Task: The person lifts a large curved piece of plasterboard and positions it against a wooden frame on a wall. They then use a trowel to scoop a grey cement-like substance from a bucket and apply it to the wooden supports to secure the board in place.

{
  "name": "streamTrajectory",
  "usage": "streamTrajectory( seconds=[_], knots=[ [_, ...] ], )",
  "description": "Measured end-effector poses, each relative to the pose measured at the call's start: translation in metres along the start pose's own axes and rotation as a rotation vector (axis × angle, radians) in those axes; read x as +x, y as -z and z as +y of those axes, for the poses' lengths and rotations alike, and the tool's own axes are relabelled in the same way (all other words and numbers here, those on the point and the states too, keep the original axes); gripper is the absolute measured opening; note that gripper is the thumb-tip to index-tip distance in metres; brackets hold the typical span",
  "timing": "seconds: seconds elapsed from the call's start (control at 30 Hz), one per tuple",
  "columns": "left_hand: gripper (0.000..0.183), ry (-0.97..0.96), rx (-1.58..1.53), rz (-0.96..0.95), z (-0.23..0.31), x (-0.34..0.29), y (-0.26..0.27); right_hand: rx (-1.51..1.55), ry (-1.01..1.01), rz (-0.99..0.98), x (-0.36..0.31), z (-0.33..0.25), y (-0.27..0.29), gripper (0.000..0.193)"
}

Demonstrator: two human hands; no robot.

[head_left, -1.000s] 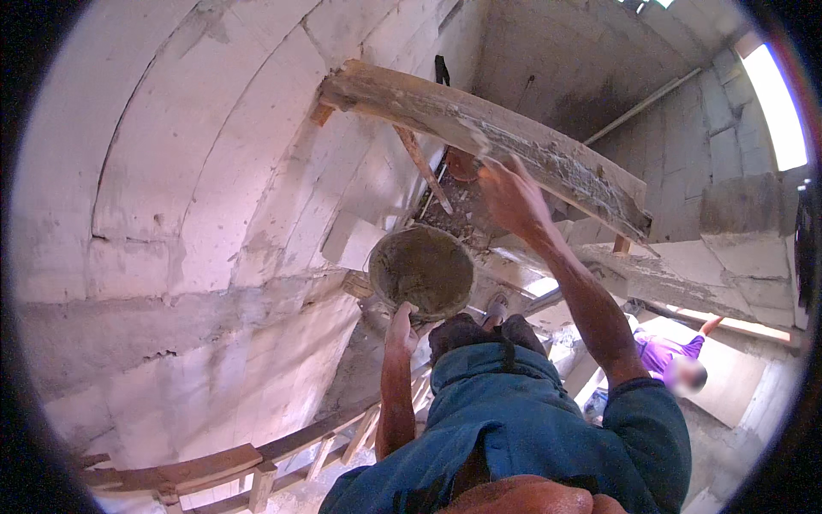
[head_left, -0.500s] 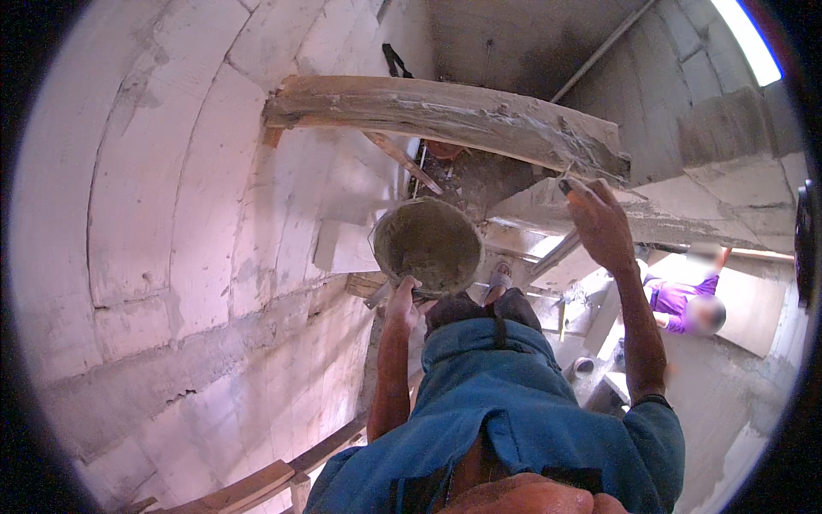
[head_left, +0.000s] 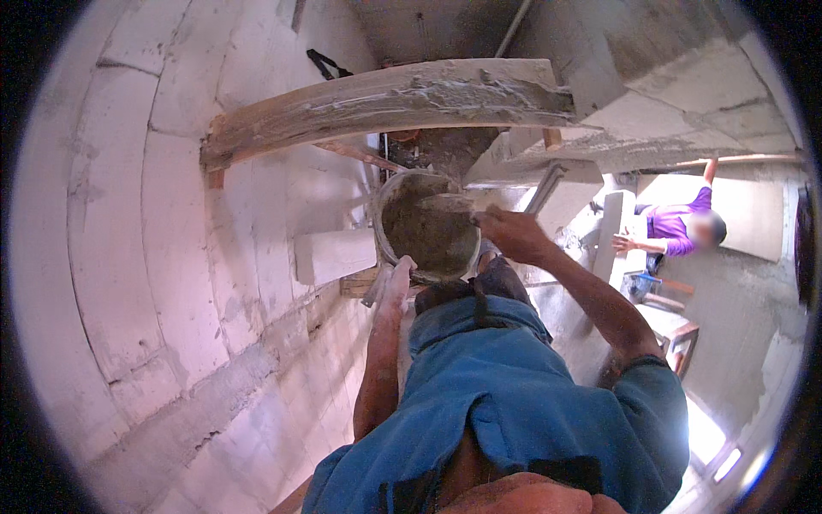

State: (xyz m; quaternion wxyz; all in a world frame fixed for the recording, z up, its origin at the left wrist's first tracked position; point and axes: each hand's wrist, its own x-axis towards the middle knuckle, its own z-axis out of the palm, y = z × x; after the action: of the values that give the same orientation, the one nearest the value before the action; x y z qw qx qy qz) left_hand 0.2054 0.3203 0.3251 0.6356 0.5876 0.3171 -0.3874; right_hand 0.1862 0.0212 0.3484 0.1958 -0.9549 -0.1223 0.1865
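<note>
A round bucket (head_left: 378, 218) in front of me holds wet grey mortar (head_left: 424, 244). My left hand (head_left: 399, 278) is closed on the bucket's near left rim. My right hand (head_left: 514, 236) is wrapped round the handle of a trowel (head_left: 447, 203). The trowel's blade lies over the mortar inside the bucket, near its far right side; how deep it dips I cannot tell. Beyond the bucket, a long beam (head_left: 385, 104) smeared with grey mortar stretches from the block wall toward the right.
A pale block wall (head_left: 197, 231) rises on my left. A pale block (head_left: 338, 255) sits beside the bucket. At the right, a person in a purple top (head_left: 676, 221) has one hand on a pale upright piece (head_left: 613, 227). A small table (head_left: 668, 324) stands below that person.
My right hand has come down and left from near the beam, bringing the trowel into the bucket. My left hand stays on the rim. The person in purple has shifted.
</note>
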Motion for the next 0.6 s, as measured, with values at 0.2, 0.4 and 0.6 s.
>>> streamTrajectory(
  seconds=[0.2, 0.4, 0.6],
  knots=[
    [0.039, -0.021, 0.022, -0.023, 0.022, -0.02, -0.023, 0.173, 0.242, 0.197, -0.008, 0.023, -0.063, 0.029],
    [0.025, 0.07, -0.093, -0.082, 0.012, -0.01, -0.022, 1.035, -0.306, -0.356, -0.024, 0.044, -0.037, 0.036],
    [0.019, 0.088, -0.23, -0.102, 0.016, -0.003, -0.039, 1.389, -0.208, -0.088, -0.059, 0.033, 0.021, 0.044]
  ],
)
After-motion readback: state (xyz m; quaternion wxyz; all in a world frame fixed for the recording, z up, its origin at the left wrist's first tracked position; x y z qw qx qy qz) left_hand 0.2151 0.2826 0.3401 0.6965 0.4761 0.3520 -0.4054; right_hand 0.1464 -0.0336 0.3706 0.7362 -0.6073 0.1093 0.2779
